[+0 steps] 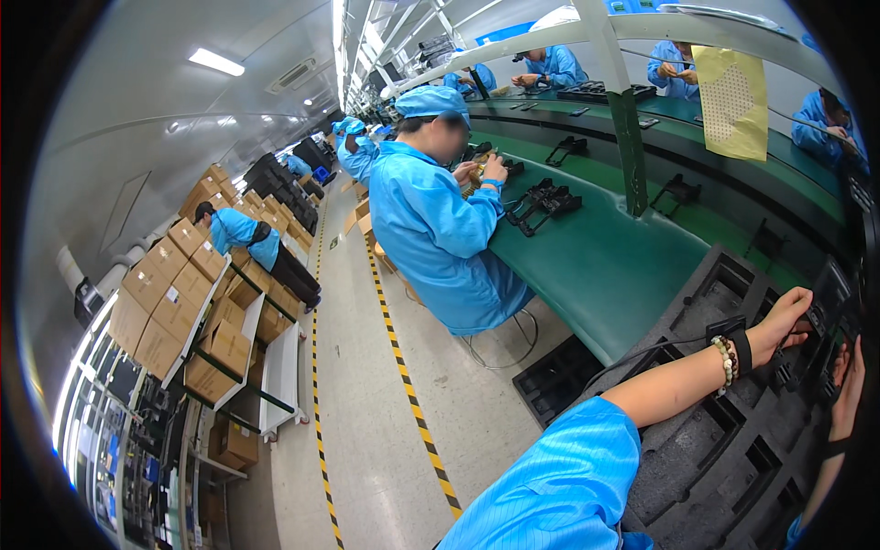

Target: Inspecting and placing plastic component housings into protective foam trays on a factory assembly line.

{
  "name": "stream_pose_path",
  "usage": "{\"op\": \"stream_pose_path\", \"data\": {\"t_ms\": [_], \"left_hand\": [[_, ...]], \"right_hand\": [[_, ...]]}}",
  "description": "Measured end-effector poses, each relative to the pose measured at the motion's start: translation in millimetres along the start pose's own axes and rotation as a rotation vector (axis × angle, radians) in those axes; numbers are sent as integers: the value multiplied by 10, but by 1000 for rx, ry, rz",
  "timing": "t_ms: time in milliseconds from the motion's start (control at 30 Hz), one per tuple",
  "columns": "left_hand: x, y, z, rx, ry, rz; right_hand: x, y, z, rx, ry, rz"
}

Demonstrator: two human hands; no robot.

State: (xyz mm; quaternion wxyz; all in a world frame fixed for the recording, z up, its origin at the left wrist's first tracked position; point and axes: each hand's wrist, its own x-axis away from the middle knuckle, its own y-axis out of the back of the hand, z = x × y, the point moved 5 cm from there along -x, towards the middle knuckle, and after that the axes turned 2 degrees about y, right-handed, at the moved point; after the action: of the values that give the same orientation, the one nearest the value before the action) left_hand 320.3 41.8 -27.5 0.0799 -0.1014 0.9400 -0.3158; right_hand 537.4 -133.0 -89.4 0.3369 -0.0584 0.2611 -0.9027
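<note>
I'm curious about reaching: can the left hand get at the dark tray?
Probably yes: the dark tray lies under the left forearm with nothing seen blocking, though the left hand is busy with a black part.

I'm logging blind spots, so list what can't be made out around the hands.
All in the head view:
Black device: right side lost in the dark lens rim.
Left hand: fingertips lost against dark parts; exact grip unclear.
Foam tray: partly covered by the left forearm.
Yellow sheet: marks too small to read.
</note>
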Motion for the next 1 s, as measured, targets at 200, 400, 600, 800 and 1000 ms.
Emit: {"op": "stream_pose_path", "data": {"t_ms": [200, 400, 600, 800, 1000], "left_hand": [[-2, -12, -3, -3, -3, -5], [-27, -19, 16, 17, 2, -2], [-21, -12, 23, -4, -6, -3], [45, 8, -26, 0, -1, -13], [-79, -155, 59, 36, 25, 46]], "right_hand": [[31, -37, 7, 37, 40, -61], [-50, 73, -3, -5, -13, -29], [-7, 50, 8, 38, 5, -49], [17, -56, -35, 21, -41, -26], [171, 108, 270, 107, -49, -142]]}}
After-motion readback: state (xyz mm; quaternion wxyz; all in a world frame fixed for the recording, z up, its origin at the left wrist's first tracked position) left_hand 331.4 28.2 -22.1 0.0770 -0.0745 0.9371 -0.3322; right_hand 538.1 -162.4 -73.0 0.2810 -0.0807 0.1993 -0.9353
